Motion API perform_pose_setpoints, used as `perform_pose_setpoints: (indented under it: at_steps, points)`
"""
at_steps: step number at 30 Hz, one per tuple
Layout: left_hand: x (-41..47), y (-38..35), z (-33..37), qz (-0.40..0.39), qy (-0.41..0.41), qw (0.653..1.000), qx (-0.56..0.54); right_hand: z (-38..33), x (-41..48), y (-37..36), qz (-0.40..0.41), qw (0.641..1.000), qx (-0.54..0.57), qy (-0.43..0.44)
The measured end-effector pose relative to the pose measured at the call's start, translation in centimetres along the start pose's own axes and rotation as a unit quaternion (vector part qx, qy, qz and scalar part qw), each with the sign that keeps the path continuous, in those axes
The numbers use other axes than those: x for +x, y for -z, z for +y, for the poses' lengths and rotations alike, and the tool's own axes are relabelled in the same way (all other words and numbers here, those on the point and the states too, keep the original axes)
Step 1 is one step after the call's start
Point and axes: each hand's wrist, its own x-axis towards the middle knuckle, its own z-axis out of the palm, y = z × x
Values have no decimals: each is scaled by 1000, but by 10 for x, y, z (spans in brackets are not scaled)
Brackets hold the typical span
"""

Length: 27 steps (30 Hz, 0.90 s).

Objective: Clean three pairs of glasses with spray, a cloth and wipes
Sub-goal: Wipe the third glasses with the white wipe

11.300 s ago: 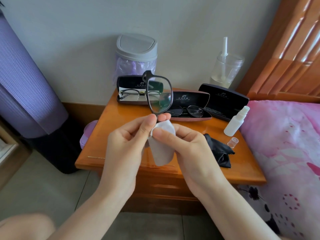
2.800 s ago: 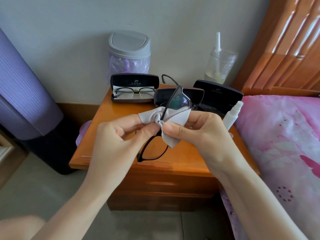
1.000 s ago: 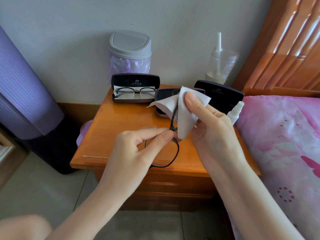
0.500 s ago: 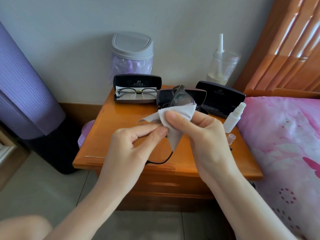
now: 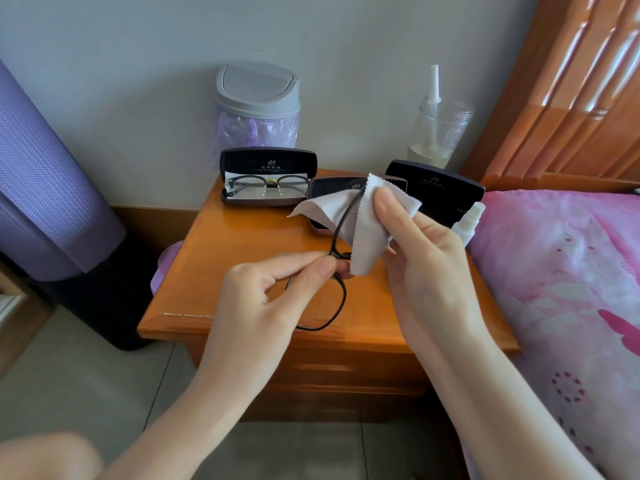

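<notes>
As the right hand (image 5: 426, 268), pinching the grey cloth (image 5: 360, 230), slides back up the glasses (image 5: 322, 303) mid-frame — left hand (image 5: 263, 299) pinching their bridge — this pair's polishing plainly isn't finished.

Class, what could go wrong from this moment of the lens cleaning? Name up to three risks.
1. The left hand pinches the glasses at one spot near the bridge, in mid-air above the nightstand; a slip could drop them.
2. The right hand, holding the cloth, is close to the spray bottle and might knock it over.
3. Bare fingertips beside the lens may smudge it.
</notes>
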Motion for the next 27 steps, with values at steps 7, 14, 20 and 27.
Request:
perform_pose_setpoints:
  at_steps: [7,14,20,27]
  points:
    - [0,3,-2,23,-1,1000,-2,-1,-2,1,-14,1000,-9,1]
    - [1,6,-4,41,-9,999,1,6,-10,-5,-9,1000,-19,-19]
    - [3,10,-4,70,-14,997,-18,10,-18,-14,-66,998,-15,-17]
    - [6,14,-6,36,-21,999,24,13,-17,-13,-55,998,-15,-16]
